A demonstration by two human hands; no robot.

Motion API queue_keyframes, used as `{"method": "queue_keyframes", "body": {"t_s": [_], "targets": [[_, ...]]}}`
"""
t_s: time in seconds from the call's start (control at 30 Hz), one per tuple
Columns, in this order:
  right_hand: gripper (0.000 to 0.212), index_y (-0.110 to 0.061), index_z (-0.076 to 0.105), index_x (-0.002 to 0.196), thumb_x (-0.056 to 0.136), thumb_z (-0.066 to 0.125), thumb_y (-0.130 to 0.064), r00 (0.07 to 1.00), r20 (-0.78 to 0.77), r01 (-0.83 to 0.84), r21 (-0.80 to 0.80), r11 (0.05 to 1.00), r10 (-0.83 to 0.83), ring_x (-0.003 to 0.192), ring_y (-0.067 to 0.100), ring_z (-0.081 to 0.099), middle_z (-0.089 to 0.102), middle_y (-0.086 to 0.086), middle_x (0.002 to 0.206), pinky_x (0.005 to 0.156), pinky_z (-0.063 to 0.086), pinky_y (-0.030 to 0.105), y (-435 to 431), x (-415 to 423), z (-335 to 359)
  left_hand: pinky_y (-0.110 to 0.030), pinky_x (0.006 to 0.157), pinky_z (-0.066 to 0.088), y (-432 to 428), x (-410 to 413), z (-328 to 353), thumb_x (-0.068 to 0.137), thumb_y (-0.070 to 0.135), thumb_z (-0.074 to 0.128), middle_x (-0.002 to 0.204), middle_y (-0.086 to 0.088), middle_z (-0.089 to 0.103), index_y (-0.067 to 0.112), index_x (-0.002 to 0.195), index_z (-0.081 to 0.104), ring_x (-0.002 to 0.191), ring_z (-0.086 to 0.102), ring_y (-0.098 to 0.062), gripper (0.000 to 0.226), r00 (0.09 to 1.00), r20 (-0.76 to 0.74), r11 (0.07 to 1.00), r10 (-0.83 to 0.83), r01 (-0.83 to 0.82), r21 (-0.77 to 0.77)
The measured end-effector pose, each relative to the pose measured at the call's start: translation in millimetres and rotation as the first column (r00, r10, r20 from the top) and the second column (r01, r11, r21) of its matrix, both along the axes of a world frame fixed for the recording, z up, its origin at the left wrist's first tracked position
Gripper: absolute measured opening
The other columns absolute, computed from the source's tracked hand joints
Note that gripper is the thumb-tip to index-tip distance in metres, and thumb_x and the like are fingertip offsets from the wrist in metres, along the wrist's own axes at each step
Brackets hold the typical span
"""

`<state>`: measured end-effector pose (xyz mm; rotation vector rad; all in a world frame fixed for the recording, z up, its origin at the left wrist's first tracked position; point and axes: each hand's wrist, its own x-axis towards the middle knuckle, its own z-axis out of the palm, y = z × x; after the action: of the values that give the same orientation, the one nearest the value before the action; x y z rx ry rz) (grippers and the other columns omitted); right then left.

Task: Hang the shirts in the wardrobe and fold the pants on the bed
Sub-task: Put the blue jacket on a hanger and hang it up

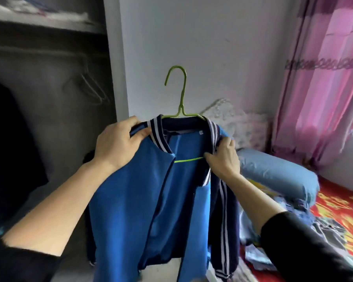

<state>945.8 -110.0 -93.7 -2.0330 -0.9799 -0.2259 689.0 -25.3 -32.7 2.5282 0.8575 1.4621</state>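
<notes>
Two hands hold one garment up in front of the wall, between wardrobe and bed. Left hand (118, 144) grips the left shoulder of the blue jacket (130, 200) at the striped collar, fingers curled over the fabric. Right hand (222, 157) pinches the right collar edge, thumb near the bar of the green hanger (180, 94). Hanger sits inside the jacket; hook points up, free, touching nothing. Front is open, not fastened.

Wardrobe (49, 98) stands open at left, blurred; bare wire hangers (90, 88) hang from its rail. More clothes (273, 231) lie heaped on the bed (344, 210) at right.

Risks, as judged:
- Open front and loose seating: a shoulder may slide off the hanger arm once a hand lets go.
- Neither hand holds the hook, so steering it onto the rail may tilt the hanger.
- Hook could snag the wire hangers.
</notes>
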Motion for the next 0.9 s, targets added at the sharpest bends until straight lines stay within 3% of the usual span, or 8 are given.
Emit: {"method": "queue_keyframes", "body": {"t_s": [0.13,0.3,0.53,0.6,0.7,0.77,0.83,0.9], "targets": [[0.004,-0.001,0.051,0.067,0.067,0.054,-0.003,0.960,-0.210,-0.193,-0.007,0.981,0.188,0.065,0.037,0.059,0.054,0.014,0.058,0.054,0.041,0.037,55,-30,10,-0.029,0.048,0.032,28,-63,-12,0.086,0.050,0.060,0.052,0.005,0.048,0.028,0.065,0.048,0.052,0.047,-0.011,0.033,0.985,-0.043,0.986,0.168,-0.167,0.010],[0.022,-0.006,0.046,0.047,0.063,0.060,-0.001,0.870,-0.304,-0.360,0.144,0.922,0.387,0.028,0.014,0.036,0.033,-0.006,0.027,0.030,0.024,0.015,111,-95,62,-0.031,0.050,0.039,61,-126,-28,0.084,0.045,0.064,0.054,0.006,0.051,0.026,0.065,0.051,0.053,0.050,-0.014,0.030,0.957,-0.089,0.959,0.275,-0.280,-0.051],[0.019,-0.007,0.051,0.064,0.077,0.063,0.001,0.530,-0.349,-0.776,0.167,0.608,0.773,0.037,0.015,0.047,0.052,0.000,0.043,0.041,0.038,0.022,178,-178,51,-0.028,0.048,0.035,106,-178,-39,0.084,0.041,0.065,0.055,0.006,0.052,0.023,0.060,0.051,0.053,0.048,-0.013,0.033,0.915,-0.030,0.910,0.402,-0.403,-0.096],[0.008,-0.009,0.059,0.075,0.077,0.066,-0.007,0.594,-0.154,-0.781,0.122,0.612,0.789,0.059,0.014,0.053,0.059,-0.001,0.063,0.057,0.042,0.026,198,-179,45,-0.029,0.051,0.037,121,-196,-40,0.085,0.038,0.066,0.054,0.005,0.052,0.021,0.062,0.055,0.051,0.048,-0.014,0.031,0.905,0.019,0.898,0.425,-0.419,-0.133],[0.031,-0.019,0.060,0.108,0.079,0.071,-0.023,0.596,0.188,-0.787,-0.056,0.614,0.781,0.098,0.012,0.042,0.053,-0.003,0.102,0.085,0.033,0.030,233,-186,41,-0.028,0.049,0.034,146,-210,-40,0.086,0.035,0.067,0.052,0.005,0.048,0.017,0.062,0.056,0.048,0.041,-0.013,0.032,0.912,0.033,0.904,0.408,-0.399,-0.153],[0.013,-0.024,0.061,0.089,0.084,0.068,-0.034,0.471,0.175,-0.861,-0.124,0.494,0.865,0.088,0.009,0.042,0.053,-0.008,0.089,0.081,0.032,0.031,256,-204,43,-0.024,0.047,0.028,164,-211,-39,0.087,0.034,0.066,0.048,0.005,0.039,0.012,0.058,0.048,0.046,0.034,-0.011,0.041,0.927,-0.002,0.914,0.375,-0.371,-0.163],[0.038,-0.017,0.046,0.061,0.088,0.065,-0.035,0.374,0.081,-0.917,-0.117,0.381,0.924,0.061,0.010,0.035,0.041,-0.008,0.061,0.061,0.031,0.027,283,-217,48,-0.019,0.046,0.021,185,-215,-38,0.088,0.036,0.064,0.048,0.007,0.030,0.011,0.056,0.039,0.047,0.027,-0.009,0.048,0.944,-0.028,0.926,0.330,-0.329,-0.186],[0.045,-0.007,0.046,0.058,0.089,0.065,-0.034,0.310,0.025,-0.944,-0.115,0.311,0.950,0.055,0.010,0.029,0.035,-0.002,0.055,0.054,0.027,0.025,308,-221,55,-0.018,0.047,0.020,209,-225,-40,0.089,0.042,0.061,0.052,0.008,0.027,0.006,0.060,0.046,0.050,0.024,-0.006,0.048,0.950,-0.044,0.923,0.309,-0.310,-0.227]]}}
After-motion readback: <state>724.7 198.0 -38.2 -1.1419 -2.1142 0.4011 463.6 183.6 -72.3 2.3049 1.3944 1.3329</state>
